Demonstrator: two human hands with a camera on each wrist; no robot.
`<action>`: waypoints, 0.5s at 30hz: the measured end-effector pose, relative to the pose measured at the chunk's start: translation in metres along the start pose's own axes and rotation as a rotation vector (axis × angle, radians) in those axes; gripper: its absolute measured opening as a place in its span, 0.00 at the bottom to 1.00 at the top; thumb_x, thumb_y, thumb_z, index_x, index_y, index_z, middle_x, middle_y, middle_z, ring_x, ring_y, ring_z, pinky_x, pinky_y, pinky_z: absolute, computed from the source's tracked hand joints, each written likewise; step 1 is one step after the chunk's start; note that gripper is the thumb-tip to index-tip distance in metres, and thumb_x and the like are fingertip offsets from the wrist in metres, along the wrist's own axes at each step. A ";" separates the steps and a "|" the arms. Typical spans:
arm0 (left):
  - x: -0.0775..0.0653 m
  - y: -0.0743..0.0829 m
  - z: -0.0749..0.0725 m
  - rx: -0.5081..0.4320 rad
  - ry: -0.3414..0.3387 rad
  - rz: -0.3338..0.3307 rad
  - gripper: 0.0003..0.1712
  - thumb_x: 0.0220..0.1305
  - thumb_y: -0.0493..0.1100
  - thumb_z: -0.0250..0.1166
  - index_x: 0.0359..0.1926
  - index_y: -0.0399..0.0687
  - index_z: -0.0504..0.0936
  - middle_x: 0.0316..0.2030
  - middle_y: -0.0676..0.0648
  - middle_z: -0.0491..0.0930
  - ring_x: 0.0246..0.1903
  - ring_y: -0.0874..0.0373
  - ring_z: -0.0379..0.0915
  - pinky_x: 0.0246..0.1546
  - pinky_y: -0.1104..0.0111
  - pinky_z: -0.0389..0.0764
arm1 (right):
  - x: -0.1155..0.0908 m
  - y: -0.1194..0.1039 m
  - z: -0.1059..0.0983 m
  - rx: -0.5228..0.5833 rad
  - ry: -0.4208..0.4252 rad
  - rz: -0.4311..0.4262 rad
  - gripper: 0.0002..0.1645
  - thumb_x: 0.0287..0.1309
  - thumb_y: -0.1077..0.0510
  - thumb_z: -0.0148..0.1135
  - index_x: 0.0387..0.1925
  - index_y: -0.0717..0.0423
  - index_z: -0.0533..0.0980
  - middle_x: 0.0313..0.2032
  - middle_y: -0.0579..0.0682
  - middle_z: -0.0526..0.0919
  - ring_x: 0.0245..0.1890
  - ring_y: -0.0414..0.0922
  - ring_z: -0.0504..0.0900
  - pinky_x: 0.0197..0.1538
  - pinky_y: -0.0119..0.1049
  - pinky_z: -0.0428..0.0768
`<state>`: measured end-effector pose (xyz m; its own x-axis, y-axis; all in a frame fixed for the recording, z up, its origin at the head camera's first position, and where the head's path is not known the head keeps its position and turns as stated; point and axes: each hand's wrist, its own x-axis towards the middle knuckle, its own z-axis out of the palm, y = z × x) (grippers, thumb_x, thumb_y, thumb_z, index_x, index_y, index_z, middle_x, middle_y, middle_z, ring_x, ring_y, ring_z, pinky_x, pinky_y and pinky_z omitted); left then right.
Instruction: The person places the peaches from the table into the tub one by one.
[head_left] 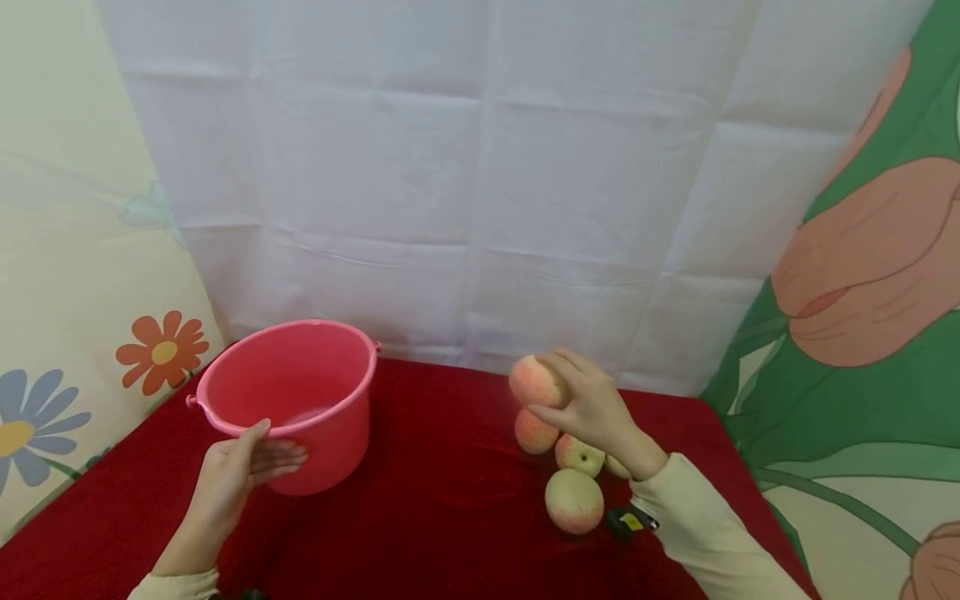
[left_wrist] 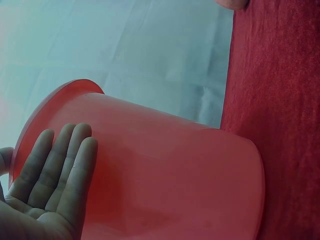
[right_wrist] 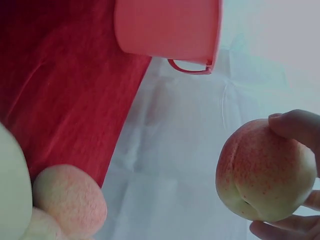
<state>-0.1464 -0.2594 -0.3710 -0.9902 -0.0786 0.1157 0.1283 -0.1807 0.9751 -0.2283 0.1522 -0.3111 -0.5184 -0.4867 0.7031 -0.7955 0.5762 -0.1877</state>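
A pink plastic bucket (head_left: 330, 450) stands upright at the left of the red cloth. My left hand (head_left: 238, 467) holds its near rim, thumb over the edge and fairly straight fingers along the outside wall; in the left wrist view the fingers (left_wrist: 67, 170) lie against the bucket's side. My right hand (head_left: 588, 398) grips a peach (head_left: 534, 382) between thumb and fingers, raised above the other fruit. The right wrist view shows this peach (right_wrist: 265, 172) with its crease facing the camera. Several peaches lie below, among them a pale one (head_left: 574, 502) nearest me.
Red cloth (head_left: 442, 492) covers the table. A white sheet (head_left: 480, 183) hangs behind its back edge. Flower-patterned hangings (head_left: 60, 250) flank both sides. The bucket's handle (right_wrist: 190, 69) hangs down on its far side.
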 end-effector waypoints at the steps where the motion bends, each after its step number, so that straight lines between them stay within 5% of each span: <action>1: 0.000 0.000 0.000 0.001 0.001 -0.001 0.24 0.70 0.48 0.47 0.26 0.47 0.86 0.25 0.49 0.84 0.28 0.56 0.82 0.31 0.66 0.82 | 0.002 0.000 0.001 0.008 0.002 0.004 0.35 0.34 0.57 0.75 0.48 0.62 0.74 0.45 0.57 0.77 0.42 0.52 0.78 0.35 0.44 0.80; 15: -0.001 0.001 0.000 0.000 -0.008 0.006 0.24 0.70 0.47 0.46 0.26 0.48 0.86 0.25 0.50 0.84 0.27 0.57 0.82 0.31 0.66 0.82 | 0.023 -0.005 0.016 0.172 -0.005 0.080 0.30 0.41 0.54 0.72 0.48 0.59 0.74 0.45 0.51 0.78 0.42 0.46 0.77 0.33 0.38 0.79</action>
<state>-0.1454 -0.2598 -0.3706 -0.9898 -0.0718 0.1230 0.1341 -0.1799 0.9745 -0.2414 0.1281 -0.3051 -0.5838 -0.4473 0.6775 -0.7930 0.4932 -0.3577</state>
